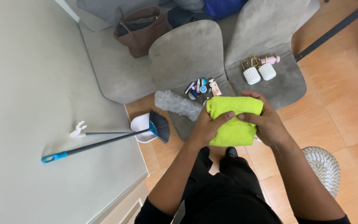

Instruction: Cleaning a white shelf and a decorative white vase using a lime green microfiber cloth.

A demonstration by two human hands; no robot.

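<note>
Yellow-green cloth (233,120), left hand (207,126), right hand (266,124) gripping

We see one cloth (233,120), a bright yellow-green piece with a soft, nubby weave like a cleaning towel. It is folded over into a thick, roughly rectangular bundle, its upper edge rolled into a rounded fold and its lower part hanging flatter below. It is held up off any surface, in front of the body, above the near edge of a grey chair seat and the tiled floor. Part of its middle is covered, so we cannot tell how many layers it has.
</note>
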